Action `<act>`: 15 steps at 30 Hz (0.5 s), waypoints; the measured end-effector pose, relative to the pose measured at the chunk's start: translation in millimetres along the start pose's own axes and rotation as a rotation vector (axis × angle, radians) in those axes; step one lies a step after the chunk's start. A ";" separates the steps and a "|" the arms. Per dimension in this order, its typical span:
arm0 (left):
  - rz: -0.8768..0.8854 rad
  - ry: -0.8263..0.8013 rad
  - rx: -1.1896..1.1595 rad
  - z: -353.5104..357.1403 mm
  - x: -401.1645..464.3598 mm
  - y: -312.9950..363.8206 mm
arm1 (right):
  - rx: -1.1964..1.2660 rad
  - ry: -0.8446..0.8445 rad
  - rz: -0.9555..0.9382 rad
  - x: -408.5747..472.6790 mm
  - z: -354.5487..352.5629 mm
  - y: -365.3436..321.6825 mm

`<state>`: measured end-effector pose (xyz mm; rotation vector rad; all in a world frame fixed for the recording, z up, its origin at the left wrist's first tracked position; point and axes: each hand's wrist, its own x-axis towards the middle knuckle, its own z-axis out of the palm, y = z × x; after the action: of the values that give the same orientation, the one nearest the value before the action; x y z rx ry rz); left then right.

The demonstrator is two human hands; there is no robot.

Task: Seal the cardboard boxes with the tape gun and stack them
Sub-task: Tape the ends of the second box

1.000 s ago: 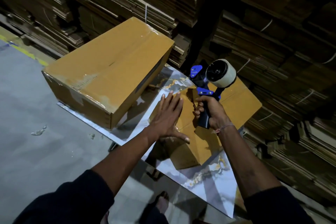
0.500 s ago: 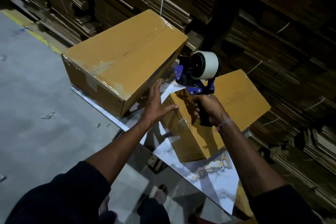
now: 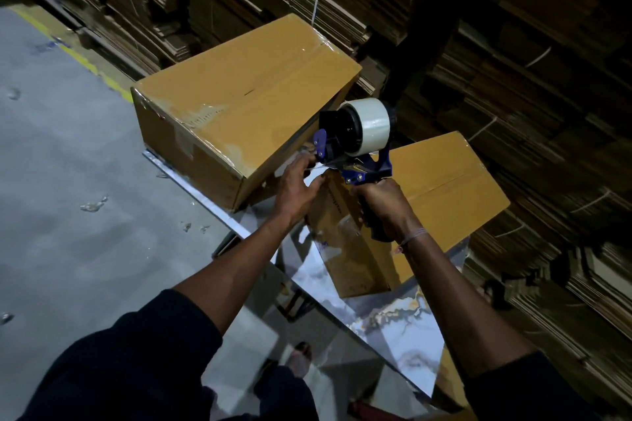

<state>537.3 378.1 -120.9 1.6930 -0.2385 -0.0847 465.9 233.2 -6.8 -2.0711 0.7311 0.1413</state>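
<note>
Since half a second ago, the left hand (image 3: 297, 185) has left the gap between the boxes and risen to the nose of the blue tape gun with its white tape roll (image 3: 355, 143), where its fingers seem to pinch the loose tape end, though blur hides the exact hold. Gripping the gun's handle, the right hand (image 3: 383, 205) holds it above the smaller brown cardboard box (image 3: 444, 195) on the marble-patterned table (image 3: 403, 335). Beside it sits the larger taped brown cardboard box (image 3: 239, 92).

Tape gun (image 3: 355, 147): blue frame, clear roll, held above small box.
Large box (image 3: 239, 102): brown, taped shut, far left.
Small box (image 3: 434, 195): brown, flaps closed, right.
</note>
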 end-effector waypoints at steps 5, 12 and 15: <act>-0.039 -0.016 0.022 5.1 -1.9 -3.2 | -0.078 0.034 -0.017 -3.7 5.3 9.7; -0.077 0.017 0.010 14.3 -8.8 -7.9 | -0.092 0.079 -0.043 -13.2 8.1 21.0; -0.076 0.029 -0.005 15.3 -9.2 -4.4 | -0.082 0.104 -0.046 -13.6 10.0 31.1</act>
<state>525.8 365.7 -128.1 1.6968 -0.1524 -0.1174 439.5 234.4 -30.3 -2.1848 0.7513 0.0389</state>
